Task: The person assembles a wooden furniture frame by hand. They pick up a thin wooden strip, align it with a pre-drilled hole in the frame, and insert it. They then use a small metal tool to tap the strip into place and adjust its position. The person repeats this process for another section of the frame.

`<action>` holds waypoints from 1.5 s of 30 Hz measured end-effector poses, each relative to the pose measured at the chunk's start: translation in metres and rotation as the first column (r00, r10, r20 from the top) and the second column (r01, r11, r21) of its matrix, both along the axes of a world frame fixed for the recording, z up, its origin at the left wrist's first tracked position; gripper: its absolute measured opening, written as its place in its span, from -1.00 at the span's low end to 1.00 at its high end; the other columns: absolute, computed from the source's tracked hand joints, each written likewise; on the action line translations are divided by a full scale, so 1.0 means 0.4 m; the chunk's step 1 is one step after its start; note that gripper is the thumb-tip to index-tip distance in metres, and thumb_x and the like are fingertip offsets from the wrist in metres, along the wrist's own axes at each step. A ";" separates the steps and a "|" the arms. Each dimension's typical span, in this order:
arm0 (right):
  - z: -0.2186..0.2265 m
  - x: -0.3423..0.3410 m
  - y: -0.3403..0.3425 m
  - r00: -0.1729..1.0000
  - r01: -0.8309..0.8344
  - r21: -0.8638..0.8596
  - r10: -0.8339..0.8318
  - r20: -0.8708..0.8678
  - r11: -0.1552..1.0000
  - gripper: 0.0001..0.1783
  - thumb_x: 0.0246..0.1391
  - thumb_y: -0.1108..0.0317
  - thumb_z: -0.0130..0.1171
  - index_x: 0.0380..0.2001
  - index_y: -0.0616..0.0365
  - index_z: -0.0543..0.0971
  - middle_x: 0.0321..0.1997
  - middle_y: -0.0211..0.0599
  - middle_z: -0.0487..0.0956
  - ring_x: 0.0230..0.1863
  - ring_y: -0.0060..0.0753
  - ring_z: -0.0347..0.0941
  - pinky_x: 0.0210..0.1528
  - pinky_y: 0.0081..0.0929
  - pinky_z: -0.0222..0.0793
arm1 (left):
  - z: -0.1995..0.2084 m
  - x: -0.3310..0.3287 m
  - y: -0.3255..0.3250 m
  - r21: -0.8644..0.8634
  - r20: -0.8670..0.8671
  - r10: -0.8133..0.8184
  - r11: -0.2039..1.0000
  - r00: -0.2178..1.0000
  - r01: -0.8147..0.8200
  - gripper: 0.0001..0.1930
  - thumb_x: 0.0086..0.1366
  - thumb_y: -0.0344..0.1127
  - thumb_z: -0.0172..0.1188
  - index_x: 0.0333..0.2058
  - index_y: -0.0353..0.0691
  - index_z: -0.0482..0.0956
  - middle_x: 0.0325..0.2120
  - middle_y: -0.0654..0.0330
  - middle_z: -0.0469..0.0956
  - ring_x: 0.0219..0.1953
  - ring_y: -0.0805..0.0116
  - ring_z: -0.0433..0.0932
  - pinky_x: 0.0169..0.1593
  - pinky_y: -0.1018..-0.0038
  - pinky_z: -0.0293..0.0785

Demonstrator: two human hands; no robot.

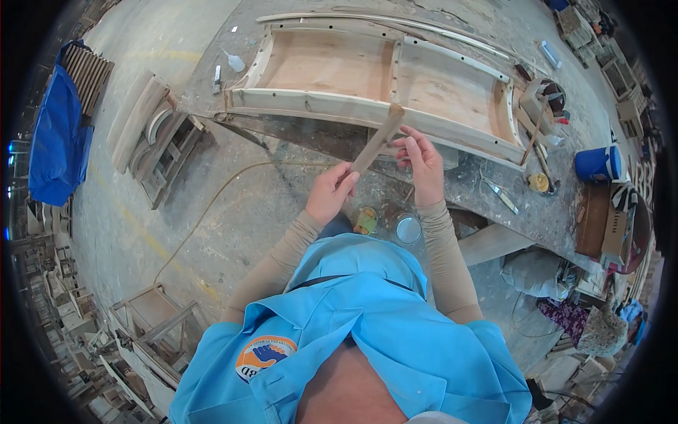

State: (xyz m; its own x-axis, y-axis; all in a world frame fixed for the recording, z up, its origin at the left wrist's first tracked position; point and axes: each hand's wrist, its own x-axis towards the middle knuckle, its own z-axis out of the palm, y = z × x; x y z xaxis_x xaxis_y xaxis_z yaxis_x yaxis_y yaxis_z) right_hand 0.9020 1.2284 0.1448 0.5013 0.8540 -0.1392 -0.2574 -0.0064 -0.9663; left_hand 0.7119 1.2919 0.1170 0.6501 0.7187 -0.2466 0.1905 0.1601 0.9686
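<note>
One blue tarp (58, 138) hangs at far left. Two hands work one wooden stick (374, 141) in front of the bench: the left hand (330, 192) is wrapped around its lower end, and the right hand (422, 164) has its fingers pinched together beside its middle. Behind lies one wooden frame (374, 81) with two plywood panels. One blue bucket (597, 163) stands at right.
</note>
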 end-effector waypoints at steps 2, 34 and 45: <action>-0.010 0.005 0.016 1.000 0.004 -0.013 -0.004 0.003 1.000 -0.71 0.25 0.28 0.07 -0.04 0.19 0.51 -0.33 -0.51 0.54 -0.36 -0.72 0.42 -0.34 -0.72 0.35 | -0.017 0.001 0.004 0.018 -0.011 -0.027 0.999 1.000 0.028 -0.85 0.36 -0.32 0.04 -0.25 -0.28 0.48 -0.59 0.33 0.45 -0.51 0.62 0.41 -0.41 0.61 0.34; -0.021 0.291 0.119 0.421 -0.155 0.043 0.026 0.907 0.987 -0.80 0.06 0.55 0.08 -0.25 0.12 0.60 -0.34 -0.29 0.57 -0.29 -0.28 0.45 -0.20 -0.43 0.34 | -0.011 0.244 -0.002 0.589 0.005 0.300 0.770 0.954 -0.245 -0.41 0.18 -0.48 0.19 0.20 0.09 0.37 -0.53 0.15 0.27 -0.55 0.23 0.34 -0.41 0.36 0.39; -0.016 0.288 0.114 0.330 -0.261 -0.041 0.129 0.935 0.965 -0.74 -0.06 0.58 0.08 -0.27 0.07 0.59 -0.33 -0.33 0.57 -0.30 -0.24 0.48 -0.25 -0.37 0.37 | -0.042 0.287 -0.034 0.723 -0.086 0.433 0.647 0.898 -0.243 -0.38 0.21 -0.44 0.14 0.25 0.13 0.29 -0.49 0.16 0.25 -0.51 0.21 0.39 -0.42 0.32 0.43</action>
